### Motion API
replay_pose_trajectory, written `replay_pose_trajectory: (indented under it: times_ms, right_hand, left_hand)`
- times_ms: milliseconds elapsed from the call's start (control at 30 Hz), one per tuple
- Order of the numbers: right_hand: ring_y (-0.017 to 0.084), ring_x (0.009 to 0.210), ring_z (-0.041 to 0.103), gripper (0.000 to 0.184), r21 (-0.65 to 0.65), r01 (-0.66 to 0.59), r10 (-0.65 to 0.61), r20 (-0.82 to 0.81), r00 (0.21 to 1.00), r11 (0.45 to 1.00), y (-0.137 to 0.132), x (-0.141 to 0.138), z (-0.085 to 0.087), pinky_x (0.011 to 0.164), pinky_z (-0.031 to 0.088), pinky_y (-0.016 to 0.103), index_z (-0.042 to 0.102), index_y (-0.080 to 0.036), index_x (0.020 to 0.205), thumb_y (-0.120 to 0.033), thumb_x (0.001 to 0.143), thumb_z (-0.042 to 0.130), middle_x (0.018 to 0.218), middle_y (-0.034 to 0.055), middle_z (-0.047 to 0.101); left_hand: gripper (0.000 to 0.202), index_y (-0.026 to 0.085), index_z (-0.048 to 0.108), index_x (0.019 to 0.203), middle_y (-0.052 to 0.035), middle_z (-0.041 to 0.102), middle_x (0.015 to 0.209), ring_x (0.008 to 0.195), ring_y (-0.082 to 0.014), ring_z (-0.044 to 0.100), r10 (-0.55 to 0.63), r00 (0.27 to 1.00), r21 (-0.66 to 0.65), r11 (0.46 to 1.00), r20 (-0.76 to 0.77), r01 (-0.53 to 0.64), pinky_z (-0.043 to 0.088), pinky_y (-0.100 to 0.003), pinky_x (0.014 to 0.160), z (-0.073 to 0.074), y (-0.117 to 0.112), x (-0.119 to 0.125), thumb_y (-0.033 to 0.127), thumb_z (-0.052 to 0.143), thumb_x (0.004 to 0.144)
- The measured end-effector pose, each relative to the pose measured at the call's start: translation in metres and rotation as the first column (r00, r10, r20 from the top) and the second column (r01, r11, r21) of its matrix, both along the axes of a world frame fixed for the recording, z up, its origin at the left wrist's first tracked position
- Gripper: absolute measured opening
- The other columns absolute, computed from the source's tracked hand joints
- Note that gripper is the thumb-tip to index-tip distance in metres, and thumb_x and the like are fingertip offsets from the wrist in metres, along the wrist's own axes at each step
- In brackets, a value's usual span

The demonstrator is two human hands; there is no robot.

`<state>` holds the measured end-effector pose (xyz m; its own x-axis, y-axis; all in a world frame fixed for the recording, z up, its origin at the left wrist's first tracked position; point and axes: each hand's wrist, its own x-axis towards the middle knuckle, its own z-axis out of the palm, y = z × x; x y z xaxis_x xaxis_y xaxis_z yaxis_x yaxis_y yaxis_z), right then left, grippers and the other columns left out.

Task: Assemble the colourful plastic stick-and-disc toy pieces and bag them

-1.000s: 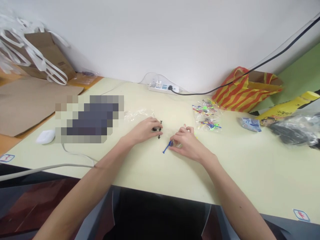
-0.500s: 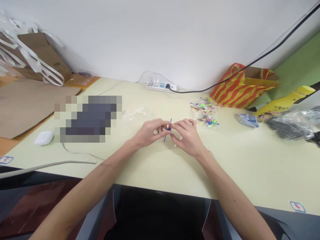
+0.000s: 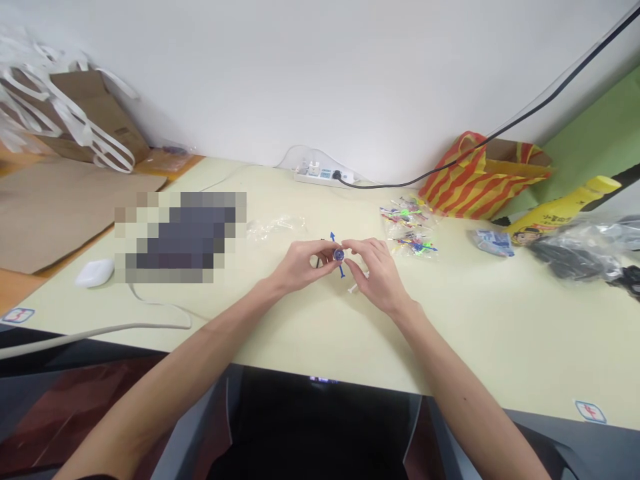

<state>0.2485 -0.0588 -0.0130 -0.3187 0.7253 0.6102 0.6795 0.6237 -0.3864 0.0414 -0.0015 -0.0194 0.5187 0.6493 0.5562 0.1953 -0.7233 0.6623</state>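
Observation:
A small blue round piece (image 3: 339, 255) is pinched in the fingertips of my left hand (image 3: 303, 267), its round face turned up. From the other side, the thumb and forefinger of my right hand (image 3: 375, 273) close on its edge. A thin blue stick with an arrow-shaped end (image 3: 333, 236) shows above and below the round piece; I cannot tell whether the two are joined. Beside my right thumb lies a small white stick (image 3: 353, 288), partly hidden by the hand. A thin black piece (image 3: 319, 261) shows through the gap in my left hand.
Clear bags of small colourful plastic parts (image 3: 410, 227) lie behind my right hand. A power strip (image 3: 323, 175) sits by the wall. Rightward are a striped bag (image 3: 480, 180) and a yellow bottle (image 3: 560, 213). A white case (image 3: 95, 273) and a blurred-out dark object (image 3: 185, 233) lie left.
The blue piece has turned between my fingers, so its round face now shows. The blue stick's upper end has swung left. My hands stay in nearly the same place.

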Motion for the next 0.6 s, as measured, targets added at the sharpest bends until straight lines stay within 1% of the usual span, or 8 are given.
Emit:
replay_pose_trajectory:
  times_ms: [67,167,233,300,367,433,533,600]
  right_hand:
    - [0.027,0.11,0.062,0.031,-0.005,0.0,0.0,-0.035,0.999,1.0,-0.001,-0.002,0.001,0.096,0.044,0.044,0.055,-0.025,0.134,-0.02,0.104,0.047,0.124,0.0105,0.071]
    - [0.028,0.108,0.062,0.027,-0.042,0.056,-0.06,-0.105,0.993,0.998,-0.003,-0.006,0.001,0.095,0.044,0.045,0.06,-0.023,0.128,-0.023,0.105,0.046,0.116,0.0113,0.072]
    - [0.028,0.105,0.062,0.024,-0.108,0.068,-0.086,-0.17,0.982,0.992,-0.003,-0.009,0.0,0.095,0.044,0.044,0.064,-0.023,0.12,-0.026,0.106,0.045,0.11,0.0109,0.073]
    - [0.026,0.103,0.064,0.024,-0.213,0.033,-0.094,-0.28,0.956,0.976,-0.002,-0.013,-0.001,0.094,0.046,0.043,0.066,-0.022,0.113,-0.031,0.106,0.045,0.109,0.0101,0.073]
    - [0.024,0.101,0.066,0.026,-0.328,-0.061,-0.094,-0.436,0.895,0.943,-0.001,-0.016,-0.002,0.094,0.048,0.041,0.067,-0.023,0.113,-0.038,0.105,0.049,0.111,0.0088,0.074]
    - [0.022,0.094,0.068,0.03,-0.413,-0.208,-0.083,-0.584,0.807,0.886,0.0,-0.018,-0.002,0.09,0.05,0.038,0.068,-0.022,0.113,-0.046,0.102,0.053,0.106,0.0069,0.074]
    - [0.018,0.075,0.066,0.036,-0.477,-0.406,-0.081,-0.72,0.69,0.779,0.002,-0.018,0.0,0.077,0.051,0.034,0.072,-0.02,0.108,-0.053,0.097,0.061,0.08,0.0029,0.071]
    - [0.016,0.065,0.062,0.037,-0.495,-0.474,-0.111,-0.767,0.631,0.729,0.003,-0.015,0.001,0.07,0.048,0.032,0.073,-0.019,0.104,-0.053,0.093,0.067,0.069,0.0006,0.067]
  left_hand:
    - [0.023,0.018,0.072,0.112,-0.0034,0.077,0.09,0.071,-0.0118,0.071,0.006,1.0,-0.012,1.0,0.014,-0.006,0.06,-0.024,0.072,0.0,0.0,-0.001,0.026,0.071,0.09]
    - [0.026,0.019,0.07,0.117,-0.0042,0.078,0.097,0.076,-0.0123,0.072,0.018,0.999,-0.031,0.999,0.034,-0.017,0.06,-0.024,0.076,0.0,0.0,-0.002,0.025,0.07,0.092]
    - [0.026,0.02,0.07,0.119,-0.0059,0.077,0.104,0.086,-0.0148,0.072,0.008,1.0,-0.003,1.0,0.021,-0.008,0.06,-0.027,0.082,0.0,0.002,-0.002,0.025,0.069,0.093]
    - [0.024,0.023,0.073,0.117,-0.0078,0.075,0.11,0.101,-0.0188,0.07,-0.001,1.0,0.075,0.997,0.012,0.0,0.058,-0.033,0.09,-0.001,0.004,-0.003,0.027,0.071,0.093]
    - [0.022,0.026,0.077,0.114,-0.0092,0.07,0.114,0.109,-0.0216,0.066,0.001,1.0,0.135,0.991,0.026,-0.004,0.057,-0.037,0.093,-0.002,0.007,-0.004,0.031,0.074,0.092]
    - [0.023,0.028,0.078,0.113,-0.0094,0.066,0.114,0.108,-0.0216,0.064,0.009,0.998,0.139,0.99,0.057,-0.017,0.058,-0.036,0.09,-0.003,0.008,-0.004,0.033,0.076,0.09]
    - [0.025,0.027,0.078,0.113,-0.0093,0.063,0.112,0.109,-0.022,0.064,0.003,0.998,0.118,0.993,0.067,-0.01,0.058,-0.036,0.088,-0.002,0.007,-0.003,0.033,0.078,0.089]
    - [0.025,0.026,0.077,0.113,-0.0094,0.064,0.112,0.11,-0.0227,0.064,0.004,0.998,0.123,0.992,0.056,-0.011,0.056,-0.038,0.092,-0.001,0.004,-0.002,0.032,0.078,0.089]
